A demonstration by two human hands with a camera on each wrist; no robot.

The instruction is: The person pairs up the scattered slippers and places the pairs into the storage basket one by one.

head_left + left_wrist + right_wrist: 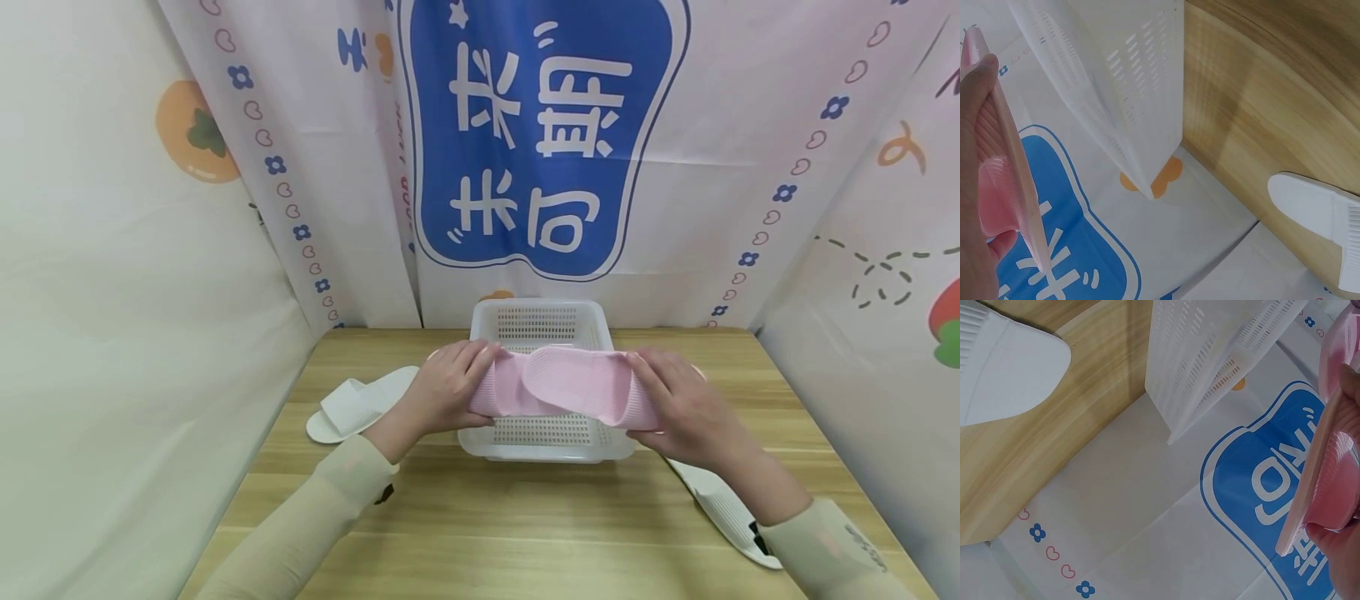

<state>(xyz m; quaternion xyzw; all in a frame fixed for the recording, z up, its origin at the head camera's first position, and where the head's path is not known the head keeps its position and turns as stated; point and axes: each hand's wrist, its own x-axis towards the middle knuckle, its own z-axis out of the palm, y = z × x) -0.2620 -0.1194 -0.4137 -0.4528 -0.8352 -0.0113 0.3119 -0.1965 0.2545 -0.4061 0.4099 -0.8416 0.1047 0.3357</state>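
Two pink slippers are held end to end above a white plastic basket [551,454], their toe or heel ends overlapping in the middle. My left hand [442,390] grips the left pink slipper [510,392] around its strap end, thumb underneath. The right pink slipper [573,383] is gripped the same way by my right hand [690,412], and its sole overlaps the other one. Each wrist view shows a pink slipper edge-on, the left one [1013,150] and the right one [1310,481], with the basket beyond. The hands and slippers cover part of the basket's inside.
A white slipper [352,412] lies on the wooden table [510,533] left of the basket. Another white slipper [723,504] lies to the right, partly hidden under my right hand and forearm. Behind the basket hangs a printed white curtain [690,208]; cloth also encloses both sides.
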